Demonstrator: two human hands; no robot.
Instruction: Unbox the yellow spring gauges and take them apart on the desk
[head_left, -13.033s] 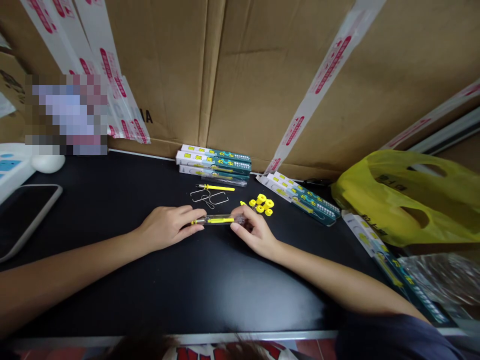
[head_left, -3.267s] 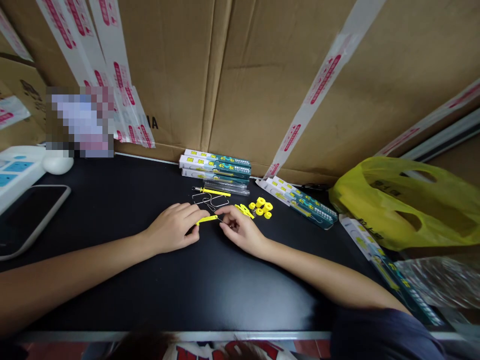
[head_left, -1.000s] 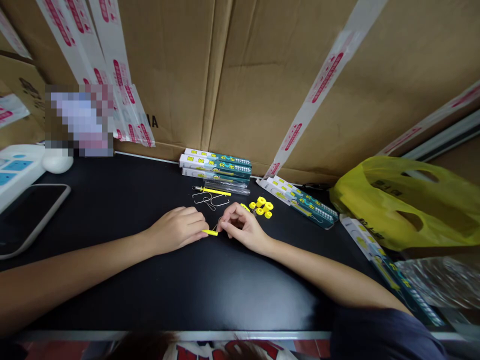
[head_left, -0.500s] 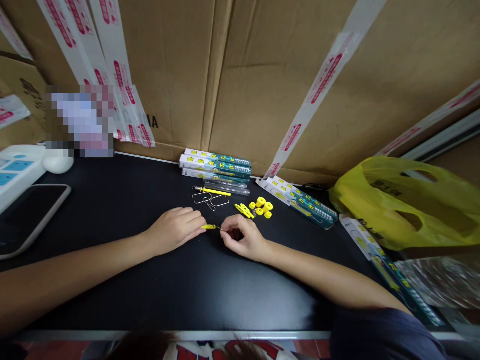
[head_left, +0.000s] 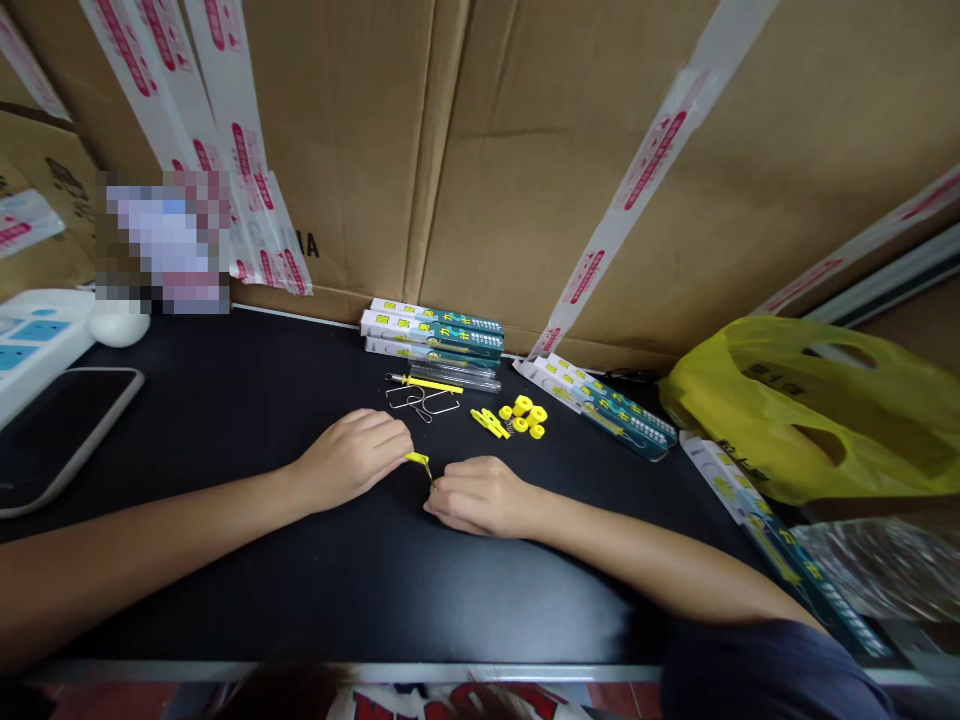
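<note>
Fingers wrapped, my left hand [head_left: 358, 452] grips a slim yellow plastic piece [head_left: 418, 458], whose tip pokes out to the right. My right hand [head_left: 480, 495] is closed on the lower end of a thin metal piece [head_left: 430, 474], which slants down from that yellow tip. Whether it is a spring or a wire hook I cannot tell. Beyond the hands lie bent metal wire hooks [head_left: 422, 402], a yellow rod with a metal end [head_left: 433, 384] and clear tubes [head_left: 454, 377]. Several yellow caps [head_left: 523, 408] and flat yellow pieces [head_left: 490, 423] are grouped behind my right hand, with small springs [head_left: 510, 425] among them.
Printed boxes [head_left: 431, 335] are stacked against the cardboard [head_left: 540, 180] at the back; more boxes [head_left: 600, 405] lie to the right. A yellow plastic bag [head_left: 720, 400] sits far right. At left are a phone [head_left: 60, 440] and a white power strip [head_left: 45, 335].
My right hand has turned over and come lower, towards me, its finger ring now closed up. The metal piece slants downward instead of lying level. My left hand has hardly moved.
</note>
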